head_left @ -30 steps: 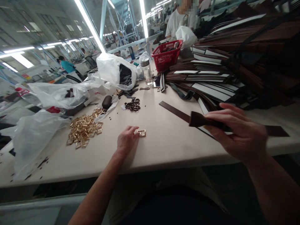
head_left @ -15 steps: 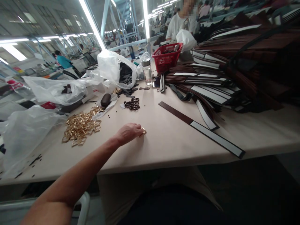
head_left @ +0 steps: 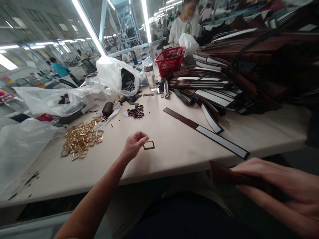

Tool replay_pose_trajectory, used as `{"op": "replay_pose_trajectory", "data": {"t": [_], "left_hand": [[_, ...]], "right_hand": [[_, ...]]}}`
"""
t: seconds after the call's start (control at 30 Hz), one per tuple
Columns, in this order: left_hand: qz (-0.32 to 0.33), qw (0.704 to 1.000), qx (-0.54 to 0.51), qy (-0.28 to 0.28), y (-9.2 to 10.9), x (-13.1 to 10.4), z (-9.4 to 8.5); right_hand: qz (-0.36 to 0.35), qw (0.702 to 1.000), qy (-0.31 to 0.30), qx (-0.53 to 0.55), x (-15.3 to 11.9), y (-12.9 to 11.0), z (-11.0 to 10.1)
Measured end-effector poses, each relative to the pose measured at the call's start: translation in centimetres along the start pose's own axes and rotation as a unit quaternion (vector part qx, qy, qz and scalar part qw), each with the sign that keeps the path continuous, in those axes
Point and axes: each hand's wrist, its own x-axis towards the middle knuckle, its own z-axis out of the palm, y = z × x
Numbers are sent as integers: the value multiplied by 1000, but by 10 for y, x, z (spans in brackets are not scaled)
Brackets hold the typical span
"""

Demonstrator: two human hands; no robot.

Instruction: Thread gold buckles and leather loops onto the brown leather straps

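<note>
My left hand [head_left: 136, 144] is closed in a pinch on a rectangular gold buckle frame [head_left: 149, 148], held just above the table. At the lower right, my right hand [head_left: 276, 189] grips a dark brown leather strap [head_left: 221, 172] between thumb and fingers; the rest of that strap is hidden by the hand. A brown strap with a white strip [head_left: 221, 140] lies slantwise on the table between the hands. To the left is a heap of gold buckle frames [head_left: 82, 137]. Small dark brown loops [head_left: 136, 112] lie in a cluster farther back.
Piles of brown straps with white strips [head_left: 211, 84] cover the table's right side. At the back stand a red basket [head_left: 170, 61], a glass bottle [head_left: 150, 79] and a white plastic bag [head_left: 107, 71]. More plastic bags [head_left: 27, 146] lie left. A person [head_left: 184, 26] is across the table.
My right hand has come into view at the lower right with a brown strap. My left hand has lifted the buckle frame, which now shows its open rectangle. The view has shifted slightly.
</note>
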Motion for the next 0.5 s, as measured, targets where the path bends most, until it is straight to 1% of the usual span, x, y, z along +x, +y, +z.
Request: {"op": "replay_pose_trajectory", "data": {"t": [0.07,0.1,0.13,0.2,0.3,0.37,0.5], "left_hand": [[-34,992,-117,42,7,-11,13],[-45,983,-168,61,11,-17,21],[-54,972,-213,79,15,-23,28],[-68,951,-285,102,22,-34,43],[-79,933,-333,113,30,-47,58],[-89,932,-333,107,32,-54,63],[-96,938,-319,94,28,-63,66]], "right_hand": [[-10,993,-83,82,11,-14,21],[-8,988,-109,111,16,-21,33],[-4,985,-119,125,21,-27,45],[-2,986,-113,120,29,-35,69],[2,990,-100,94,37,-39,96],[9,992,-94,78,39,-39,107],[13,994,-86,72,37,-37,119]]}}
